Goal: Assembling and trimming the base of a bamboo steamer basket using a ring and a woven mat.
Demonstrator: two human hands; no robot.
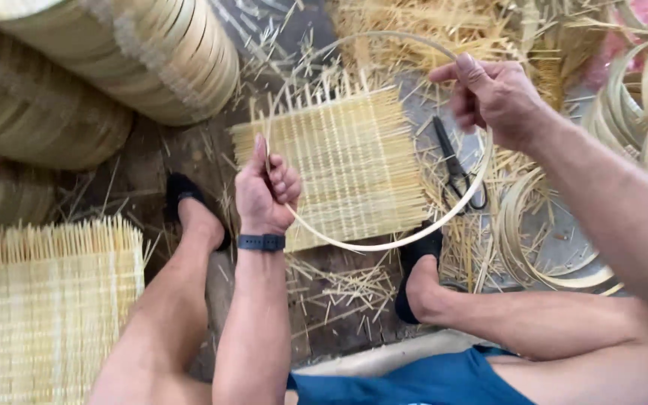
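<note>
A stack of woven mats lies at the lower left, beside the person's knee. The left hand is clenched around a thin bamboo hoop, which arcs over 1 woven mat on the floor to the right hand, pinching its upper edge. Black scissors lie just right of that mat, with loose bamboo rings farther right.

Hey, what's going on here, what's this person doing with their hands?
A seated person holds a thin bamboo hoop in both hands: the left hand in a closed grip on one side, the right hand pinching the top. Below the hoop a woven mat lies on the floor, with scissors beside it and straw scraps around.
</note>
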